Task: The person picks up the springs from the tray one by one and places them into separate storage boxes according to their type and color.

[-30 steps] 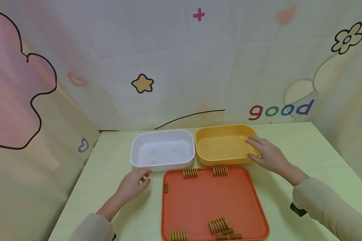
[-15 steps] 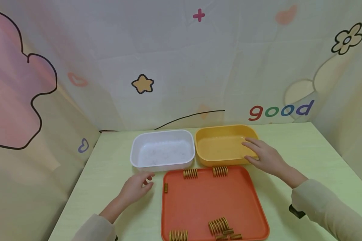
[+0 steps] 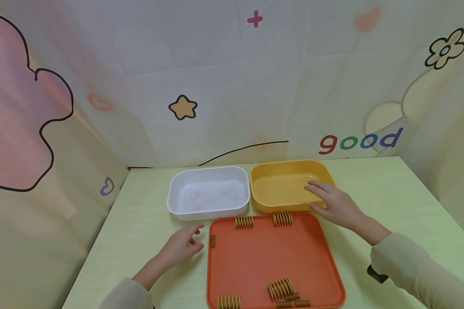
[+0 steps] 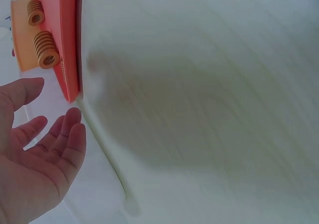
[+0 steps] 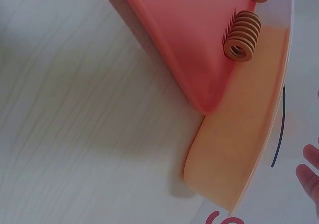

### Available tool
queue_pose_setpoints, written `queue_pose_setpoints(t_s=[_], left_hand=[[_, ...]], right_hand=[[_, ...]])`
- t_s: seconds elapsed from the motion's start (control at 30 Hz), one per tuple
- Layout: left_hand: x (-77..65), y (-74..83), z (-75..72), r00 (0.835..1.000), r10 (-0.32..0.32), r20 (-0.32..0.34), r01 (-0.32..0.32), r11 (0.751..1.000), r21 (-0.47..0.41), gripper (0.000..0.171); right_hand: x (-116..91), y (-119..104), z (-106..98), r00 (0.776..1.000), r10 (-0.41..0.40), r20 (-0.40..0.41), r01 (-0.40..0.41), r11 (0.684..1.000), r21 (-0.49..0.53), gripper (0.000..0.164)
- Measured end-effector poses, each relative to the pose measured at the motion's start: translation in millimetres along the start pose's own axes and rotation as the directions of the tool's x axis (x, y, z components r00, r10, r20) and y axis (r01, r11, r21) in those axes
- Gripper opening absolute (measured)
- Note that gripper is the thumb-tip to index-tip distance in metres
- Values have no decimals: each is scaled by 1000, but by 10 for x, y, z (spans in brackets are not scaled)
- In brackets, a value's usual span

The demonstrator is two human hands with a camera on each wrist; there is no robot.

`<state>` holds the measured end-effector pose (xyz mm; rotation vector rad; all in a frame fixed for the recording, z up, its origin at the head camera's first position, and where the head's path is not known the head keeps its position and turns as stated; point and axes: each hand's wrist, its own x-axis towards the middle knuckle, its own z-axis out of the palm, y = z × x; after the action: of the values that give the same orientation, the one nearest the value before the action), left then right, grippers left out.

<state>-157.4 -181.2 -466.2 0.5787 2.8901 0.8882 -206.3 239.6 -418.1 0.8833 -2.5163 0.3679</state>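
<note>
My left hand (image 3: 179,245) hovers just left of the red tray (image 3: 270,253), fingers loosely bent and holding nothing. In the left wrist view its fingers and thumb (image 4: 25,90) are spread apart near the tray's corner. My right hand (image 3: 338,206) reaches over the right front rim of the yellow bin (image 3: 286,209), its fingers relaxed with nothing in them. Two large brass-coloured coil springs, one left (image 3: 244,222) and one right (image 3: 282,219), lie along the tray's far edge. A small spring (image 3: 212,240) lies at its left edge, closest to my left hand.
Beside the yellow bin stands a white bin (image 3: 209,213). Toward the tray's front lie two more large springs, one left (image 3: 229,301) and one right (image 3: 280,289), with several small springs (image 3: 302,303) by the latter. A printed curtain (image 3: 232,86) hangs behind the pale table (image 3: 386,189).
My left hand has shifted right and slightly nearer me, toward the tray's left edge. My right hand has drifted a little left and nearer me. The springs and bins have stayed put.
</note>
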Motion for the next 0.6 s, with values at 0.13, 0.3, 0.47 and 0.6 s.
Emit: queue_pose_setpoints(t_s=[0.13,0.3,0.47,0.6], left_hand=[[1,-1,39,1000,5,22,-4,999,-36,55],[-4,15,60,998,-19,61,23,997,-78,58],[-11,43,68,993,-47,111,62,988,-141,60],[-11,47,110,991,-61,122,83,979,-186,61]], right_hand=[[1,-41,-7,1000,0,18,0,1000,7,54],[1,-98,-8,999,11,45,-12,1000,10,50],[5,-171,-8,998,39,48,-42,997,60,52],[22,-248,-18,998,50,35,-54,989,136,49]])
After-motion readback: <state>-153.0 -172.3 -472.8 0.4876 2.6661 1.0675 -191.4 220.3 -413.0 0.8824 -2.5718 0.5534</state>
